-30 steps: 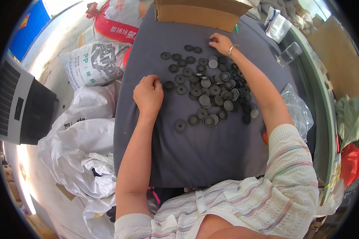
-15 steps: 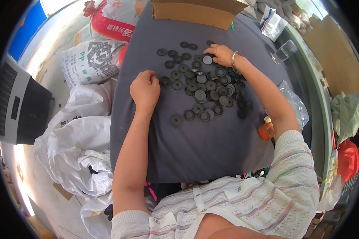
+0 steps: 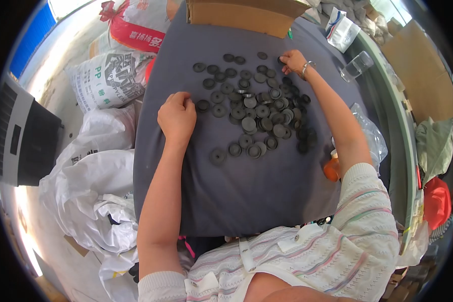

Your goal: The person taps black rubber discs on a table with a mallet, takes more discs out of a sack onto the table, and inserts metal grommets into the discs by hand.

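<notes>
The right-hand grip [image 3: 293,62] pinches a small, round, black disc [image 3: 280,60] at its fingertips. Below and left of it, similar round, dark discs [image 3: 262,110] lie in a loose heap on the grey, cloth-covered surface [image 3: 256,196]. The left-hand grip [image 3: 177,118] (fingers curled; whether it holds anything cannot be told) is beside the heap. Beyond both grips stands a brown cardboard box [image 3: 244,17].

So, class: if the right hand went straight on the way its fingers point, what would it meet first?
Probably the dark disc lying slightly apart on the gray cloth, though the right hand may be raised enough to pass over it.
</notes>
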Motion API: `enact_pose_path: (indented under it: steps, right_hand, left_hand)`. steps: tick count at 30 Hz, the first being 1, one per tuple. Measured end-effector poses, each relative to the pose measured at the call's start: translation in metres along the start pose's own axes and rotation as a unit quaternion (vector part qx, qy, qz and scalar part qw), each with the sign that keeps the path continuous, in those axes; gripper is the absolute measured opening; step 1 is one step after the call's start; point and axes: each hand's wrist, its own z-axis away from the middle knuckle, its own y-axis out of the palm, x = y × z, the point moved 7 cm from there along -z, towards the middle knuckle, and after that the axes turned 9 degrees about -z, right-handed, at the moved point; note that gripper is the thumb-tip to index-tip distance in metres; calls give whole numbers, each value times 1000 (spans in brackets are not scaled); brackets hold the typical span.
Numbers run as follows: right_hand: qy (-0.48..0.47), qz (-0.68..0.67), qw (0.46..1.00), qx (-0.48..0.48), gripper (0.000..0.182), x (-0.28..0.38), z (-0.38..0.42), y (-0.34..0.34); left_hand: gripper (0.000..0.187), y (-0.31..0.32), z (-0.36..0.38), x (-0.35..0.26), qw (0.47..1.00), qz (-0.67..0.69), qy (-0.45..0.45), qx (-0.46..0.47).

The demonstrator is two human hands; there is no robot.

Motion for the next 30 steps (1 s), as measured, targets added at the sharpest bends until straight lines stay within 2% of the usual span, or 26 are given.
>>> enact_pose_path:
  steps: [5, 8, 11, 14, 24, 27, 30]
  right_hand:
    - [42, 188, 981, -37, 39, -3, -3, -11]
    - [-177, 309, 933, -46, 43, 27, 20, -1]
    - [-195, 322, 925, 50, 45, 46, 52, 28]
    - [-197, 305, 926, 99, 45, 35, 46, 41]
    - [-200, 402, 893, 19, 35, 24, 9, 26]
    - [-228, 214, 950, 12, 32, 23, 16, 17]
    - [-149, 87, 982, 78, 27, 15, 19, 20]
  left_hand:
    - [13, -1, 0, -1, 1000, -1, 4, -6]
    - [13, -1, -1, -3, 1000, 1, 2, -3]
    - [13, -1, 0, -2, 1000, -4, 4, -5]
    - [12, 0, 0, -3, 1000, -1, 12, -17]
    - [13, 2, -1, 2, 1000, -3, 12, -10]
    - [13, 0, -2, 0, 1000, -6, 9, -10]
    - [13, -1, -1, 0, 1000, 0, 4, -7]
